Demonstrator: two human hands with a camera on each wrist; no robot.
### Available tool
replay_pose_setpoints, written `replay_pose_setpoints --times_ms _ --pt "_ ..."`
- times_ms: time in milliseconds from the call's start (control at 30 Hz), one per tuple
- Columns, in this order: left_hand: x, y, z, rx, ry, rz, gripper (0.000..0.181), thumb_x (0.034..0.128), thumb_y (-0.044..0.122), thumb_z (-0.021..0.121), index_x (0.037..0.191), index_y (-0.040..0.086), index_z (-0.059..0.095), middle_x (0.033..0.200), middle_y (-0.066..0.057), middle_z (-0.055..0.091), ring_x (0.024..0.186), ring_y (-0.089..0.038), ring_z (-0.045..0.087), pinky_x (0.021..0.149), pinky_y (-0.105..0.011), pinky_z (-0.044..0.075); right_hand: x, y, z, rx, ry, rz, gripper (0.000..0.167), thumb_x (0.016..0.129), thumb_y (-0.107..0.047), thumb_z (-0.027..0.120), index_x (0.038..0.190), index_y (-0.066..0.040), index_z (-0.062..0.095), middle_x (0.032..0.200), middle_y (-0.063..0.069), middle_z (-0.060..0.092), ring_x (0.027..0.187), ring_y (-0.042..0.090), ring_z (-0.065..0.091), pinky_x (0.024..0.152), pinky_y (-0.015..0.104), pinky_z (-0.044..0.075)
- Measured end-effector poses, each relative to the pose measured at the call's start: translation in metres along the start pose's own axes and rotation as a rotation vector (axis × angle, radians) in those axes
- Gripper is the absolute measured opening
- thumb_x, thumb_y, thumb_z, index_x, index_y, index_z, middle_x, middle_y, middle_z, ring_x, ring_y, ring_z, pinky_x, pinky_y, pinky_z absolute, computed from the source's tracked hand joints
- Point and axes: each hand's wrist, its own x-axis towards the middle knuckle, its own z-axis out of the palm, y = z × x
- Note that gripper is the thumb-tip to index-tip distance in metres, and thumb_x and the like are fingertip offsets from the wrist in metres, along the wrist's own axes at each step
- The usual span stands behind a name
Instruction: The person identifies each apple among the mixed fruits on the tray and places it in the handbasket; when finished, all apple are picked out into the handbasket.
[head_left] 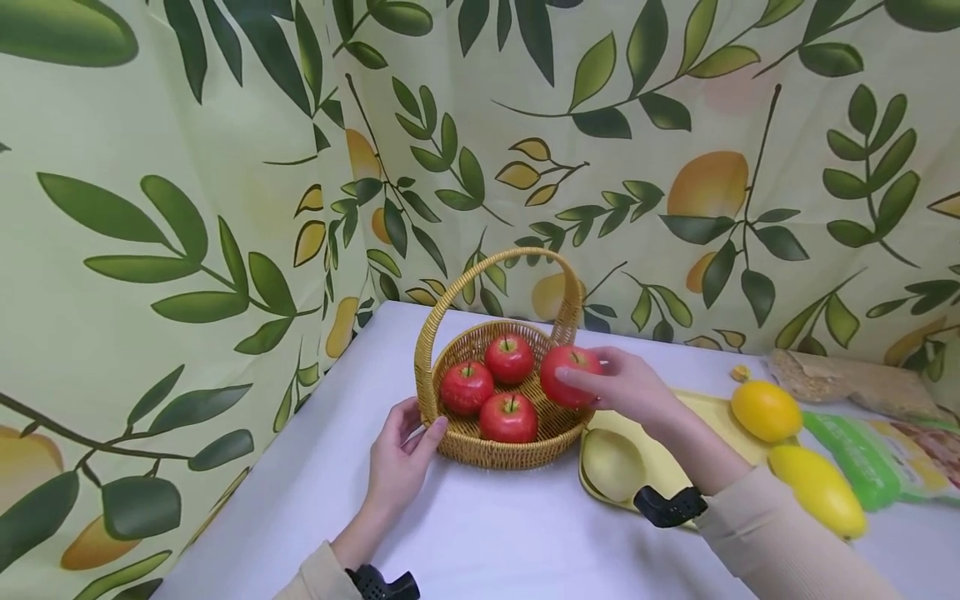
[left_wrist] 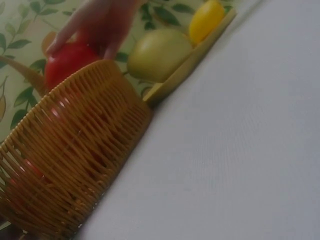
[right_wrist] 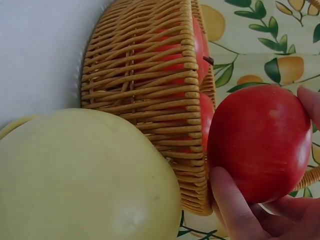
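Observation:
A red apple [head_left: 567, 377] is gripped by my right hand [head_left: 630, 387] over the right side of a wicker basket [head_left: 495, 452]. The right wrist view shows thumb and fingers round this apple [right_wrist: 260, 142], which overlaps the rim there. Inside the basket lie three more red apples, one at the back [head_left: 509, 359], one on the left [head_left: 467, 387] and one in front [head_left: 509, 418]. My left hand [head_left: 401, 458] holds the basket's left side by the handle's foot, thumb at the rim and the other fingers partly hidden. The left wrist view shows the woven wall [left_wrist: 75, 145] close up.
Right of the basket, a pale yellow-green round fruit [head_left: 613, 463] sits on a yellow tray [head_left: 667, 454]. Farther right are an orange-yellow fruit [head_left: 767, 411], a long yellow fruit [head_left: 817, 492], a green package [head_left: 855, 458] and a brown bag [head_left: 862, 383]. The tall basket handle [head_left: 450, 292] arches upward.

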Motion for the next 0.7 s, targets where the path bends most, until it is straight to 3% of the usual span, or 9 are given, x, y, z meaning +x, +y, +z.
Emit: replay_pose_setpoints --times_ms 267,700 --pt "-0.001 -0.002 0.002 -0.008 0.012 0.002 0.047 0.0939 0.022 0.078 0.133 0.007 0.057 0.131 -0.011 0.065 0.123 -0.025 0.063 0.097 -0.031 0.056 0.008 -0.002 0.005 -0.048 -0.011 -0.002 0.084 0.084 -0.060 0.078 0.141 -0.004 0.052 0.125 0.013 0.065 0.108 0.028 0.064 0.086 0.041 0.060" --pt "-0.002 -0.004 0.001 -0.008 -0.001 0.018 0.045 0.0957 0.024 0.076 0.133 0.008 0.057 0.132 -0.011 0.064 0.124 -0.025 0.062 0.098 -0.031 0.055 0.021 -0.004 0.007 -0.099 -0.026 -0.013 0.080 0.086 -0.056 0.077 0.138 0.000 0.055 0.127 0.015 0.063 0.099 0.025 0.067 0.083 0.040 0.062"
